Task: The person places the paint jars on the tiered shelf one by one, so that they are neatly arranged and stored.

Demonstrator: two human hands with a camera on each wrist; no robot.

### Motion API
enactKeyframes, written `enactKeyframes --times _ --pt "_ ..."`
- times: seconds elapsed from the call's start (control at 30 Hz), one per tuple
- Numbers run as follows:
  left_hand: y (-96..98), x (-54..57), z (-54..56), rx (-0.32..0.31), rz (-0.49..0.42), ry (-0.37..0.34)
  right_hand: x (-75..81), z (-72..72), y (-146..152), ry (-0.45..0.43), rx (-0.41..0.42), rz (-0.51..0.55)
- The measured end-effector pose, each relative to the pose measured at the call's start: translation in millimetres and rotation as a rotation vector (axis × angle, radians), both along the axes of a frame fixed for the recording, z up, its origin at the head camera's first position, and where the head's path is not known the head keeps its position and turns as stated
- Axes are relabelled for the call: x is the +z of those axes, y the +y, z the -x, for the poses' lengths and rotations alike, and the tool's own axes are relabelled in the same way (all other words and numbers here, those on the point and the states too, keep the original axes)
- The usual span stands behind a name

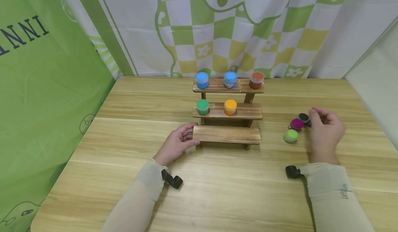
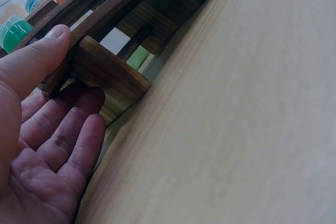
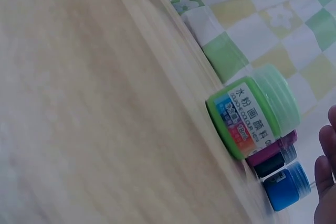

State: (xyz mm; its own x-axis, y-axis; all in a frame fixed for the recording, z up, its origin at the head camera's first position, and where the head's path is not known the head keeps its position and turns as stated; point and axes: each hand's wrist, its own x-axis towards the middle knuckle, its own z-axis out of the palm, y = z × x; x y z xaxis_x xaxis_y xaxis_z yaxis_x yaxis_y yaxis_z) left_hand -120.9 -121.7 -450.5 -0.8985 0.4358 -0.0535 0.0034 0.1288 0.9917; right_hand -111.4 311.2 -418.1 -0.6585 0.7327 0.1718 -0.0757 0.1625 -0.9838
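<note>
A three-tier wooden stand (image 1: 227, 134) stands on the table. My left hand (image 1: 178, 142) holds the left end of its lowest shelf; in the left wrist view the thumb (image 2: 50, 43) lies against the shelf edge and the fingers reach below, by the side support. My right hand (image 1: 326, 131) hovers beside a group of paint jars at the right, fingers loosely bent. Nearest to it are a black-lidded jar (image 1: 303, 118) and a blue jar (image 3: 282, 188), mostly hidden from above; a small gap shows between fingers and blue jar. A magenta jar (image 1: 296, 124) and a light green jar (image 1: 290, 136) stand in front.
On the top shelf are two blue jars (image 1: 202, 80) (image 1: 230, 80) and a reddish-brown jar (image 1: 256, 80). The middle shelf bears a green jar (image 1: 202, 107) and an orange jar (image 1: 230, 107). A checked curtain (image 1: 217, 28) hangs behind the table, green cloth (image 1: 56, 80) at left.
</note>
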Motion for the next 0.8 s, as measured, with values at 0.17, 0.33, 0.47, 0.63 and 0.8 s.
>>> enactKeyframes --times 0.17,0.33,0.47,0.63,0.8 --pt "0.5 0.3 -0.2 -0.002 -0.006 0.002 -1.5 -0.3 4.1 -0.006 -0.019 0.001" --pt "0.8 1.2 -0.5 -0.001 -0.003 0.006 -3.4 -1.4 9.7 -0.015 -0.009 0.042" --pt "1.1 2.9 -1.1 0.005 0.003 0.000 -2.7 -4.2 14.1 -0.057 -0.005 0.071" --pt "1.1 3.6 -1.5 0.009 0.005 -0.002 -2.3 -7.0 21.2 -0.098 0.004 0.144" --pt "1.0 2.8 -1.0 0.009 0.006 0.002 -4.2 -7.6 29.1 -0.132 0.034 0.223"
